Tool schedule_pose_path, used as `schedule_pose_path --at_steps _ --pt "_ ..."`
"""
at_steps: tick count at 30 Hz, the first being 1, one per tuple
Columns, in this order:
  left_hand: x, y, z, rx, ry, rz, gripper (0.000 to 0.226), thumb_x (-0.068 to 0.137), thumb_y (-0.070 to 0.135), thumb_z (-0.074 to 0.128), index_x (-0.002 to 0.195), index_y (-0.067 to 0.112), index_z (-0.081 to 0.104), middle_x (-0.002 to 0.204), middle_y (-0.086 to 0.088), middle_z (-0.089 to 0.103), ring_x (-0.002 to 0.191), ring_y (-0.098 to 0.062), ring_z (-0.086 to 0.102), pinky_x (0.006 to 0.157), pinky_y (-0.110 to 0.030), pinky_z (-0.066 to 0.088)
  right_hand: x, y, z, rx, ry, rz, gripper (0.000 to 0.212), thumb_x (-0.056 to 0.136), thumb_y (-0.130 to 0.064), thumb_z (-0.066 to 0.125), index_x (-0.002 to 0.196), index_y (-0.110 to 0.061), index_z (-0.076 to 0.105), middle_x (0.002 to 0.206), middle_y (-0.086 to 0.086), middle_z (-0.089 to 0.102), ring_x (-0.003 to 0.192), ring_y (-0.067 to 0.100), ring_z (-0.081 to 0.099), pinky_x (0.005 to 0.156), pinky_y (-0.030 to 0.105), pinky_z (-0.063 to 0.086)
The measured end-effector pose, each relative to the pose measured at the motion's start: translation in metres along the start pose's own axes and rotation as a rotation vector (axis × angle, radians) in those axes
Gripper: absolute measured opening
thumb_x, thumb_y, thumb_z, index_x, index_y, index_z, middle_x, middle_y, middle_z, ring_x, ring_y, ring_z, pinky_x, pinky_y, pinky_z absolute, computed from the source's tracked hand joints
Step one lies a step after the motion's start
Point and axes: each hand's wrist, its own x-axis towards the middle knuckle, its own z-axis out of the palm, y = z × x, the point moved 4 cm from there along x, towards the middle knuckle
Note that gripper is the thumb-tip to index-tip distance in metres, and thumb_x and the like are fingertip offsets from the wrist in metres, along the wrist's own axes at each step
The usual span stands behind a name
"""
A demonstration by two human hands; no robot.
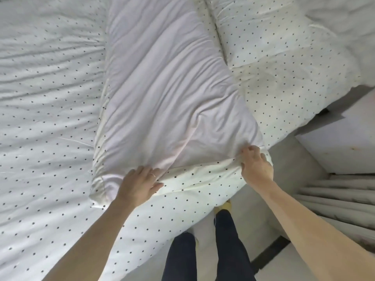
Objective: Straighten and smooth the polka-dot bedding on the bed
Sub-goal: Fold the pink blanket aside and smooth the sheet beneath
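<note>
White polka-dot bedding (46, 126) covers the bed and is wrinkled at the left. A plain white folded quilt (162, 94) lies across it, running from the near edge to the far side. My left hand (140, 184) rests on the quilt's near left corner, its fingertips tucked into the fold where the quilt meets the dotted cover. My right hand (256, 166) pinches the quilt's near right corner together with the dotted fabric (203, 185) that hangs over the bed's edge.
A dotted pillow (269, 37) lies at the far right of the quilt. My legs in dark trousers (205, 252) stand at the bed's edge on a grey floor (288, 171). Pale curtain folds (343, 197) and a white box-like surface (334, 151) stand at the right.
</note>
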Motion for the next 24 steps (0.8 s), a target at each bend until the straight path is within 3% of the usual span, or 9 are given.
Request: schedule_pose_path --at_steps 2,5,9,12,14,16,19,21,24 --pt "0.016 0.025 -0.002 0.032 0.0 0.04 0.032 0.068 0.039 0.086 0.088 0.016 0.077 0.079 -0.002 0.064 0.069 -0.026 0.063 0.055 -0.032 0.05 0.008 0.007 0.0 -0.061 0.011 -0.027 0.029 0.096 -0.011 0.052 0.124 -0.017 0.055 0.13 0.006 0.051 0.108 0.032 0.051 0.079 0.043 0.05" --pt "0.03 0.027 -0.004 0.065 -0.004 0.018 0.022 0.053 0.021 0.095 0.065 0.02 0.076 0.064 0.001 0.066 0.058 -0.025 0.063 0.049 -0.029 0.047 0.002 0.017 -0.001 -0.004 0.145 -0.065 0.017 0.092 -0.003 0.057 0.106 -0.009 0.065 0.103 0.008 0.062 0.092 0.034 0.056 0.068 0.042 0.053" --pt "0.01 0.02 -0.009 0.076 0.001 0.074 0.018 0.058 0.017 0.092 0.065 0.019 0.075 0.061 0.002 0.064 0.059 -0.025 0.061 0.052 -0.029 0.047 -0.045 0.032 0.024 -0.03 0.053 -0.15 0.044 0.079 0.01 0.06 0.118 -0.009 0.061 0.104 0.007 0.059 0.091 0.03 0.055 0.065 0.041 0.055" --pt "-0.021 0.066 0.021 0.099 -0.333 0.3 0.013 0.087 0.023 0.068 0.095 0.016 0.075 0.089 0.0 0.069 0.094 -0.023 0.063 0.084 -0.036 0.051 -0.058 0.032 0.034 -0.068 -0.042 -0.072 0.052 0.087 0.006 0.048 0.134 -0.016 0.048 0.121 0.002 0.054 0.103 0.024 0.052 0.077 0.034 0.052" --pt "-0.048 0.089 0.044 0.136 -0.524 0.218 0.028 0.098 0.017 0.048 0.119 0.009 0.065 0.114 -0.006 0.065 0.114 -0.027 0.054 0.102 -0.041 0.04 -0.053 0.018 0.027 -0.128 -0.102 -0.04 0.044 0.09 0.003 0.047 0.129 -0.016 0.05 0.123 0.003 0.055 0.107 0.025 0.053 0.082 0.034 0.051" --pt "-0.052 0.093 0.052 0.173 -0.556 0.106 0.033 0.098 0.019 0.045 0.127 0.009 0.058 0.124 -0.008 0.059 0.121 -0.031 0.049 0.107 -0.046 0.034 -0.046 0.008 0.024 -0.175 -0.235 0.017 0.036 0.093 -0.004 0.046 0.125 -0.017 0.053 0.124 0.003 0.057 0.113 0.024 0.053 0.086 0.036 0.047" --pt "-0.021 0.098 0.039 0.068 -0.404 -0.026 0.042 0.096 0.043 0.042 0.123 0.016 0.06 0.118 -0.005 0.059 0.117 -0.031 0.051 0.092 -0.042 0.041 -0.041 0.005 0.024 -0.098 -0.357 0.029 0.013 0.091 -0.016 0.046 0.096 -0.018 0.058 0.093 0.0 0.057 0.099 0.025 0.059 0.072 0.035 0.045" --pt "0.01 0.104 0.025 -0.044 -0.195 -0.073 0.037 0.092 0.042 0.048 0.11 0.016 0.066 0.105 -0.003 0.062 0.101 -0.028 0.058 0.079 -0.039 0.047 -0.03 0.005 0.02 0.132 -0.115 -0.013 0.022 0.095 -0.027 0.045 0.092 -0.016 0.063 0.094 0.001 0.059 0.097 0.027 0.06 0.069 0.034 0.048" --pt "0.062 0.121 0.012 -0.231 0.086 -0.16 0.029 0.087 0.032 0.062 0.109 0.015 0.069 0.109 -0.002 0.064 0.099 -0.026 0.062 0.079 -0.039 0.05 -0.003 -0.001 -0.002 0.341 0.355 -0.142 0.035 0.095 -0.039 0.055 0.12 -0.016 0.064 0.128 0.005 0.058 0.118 0.03 0.05 0.088 0.042 0.047"
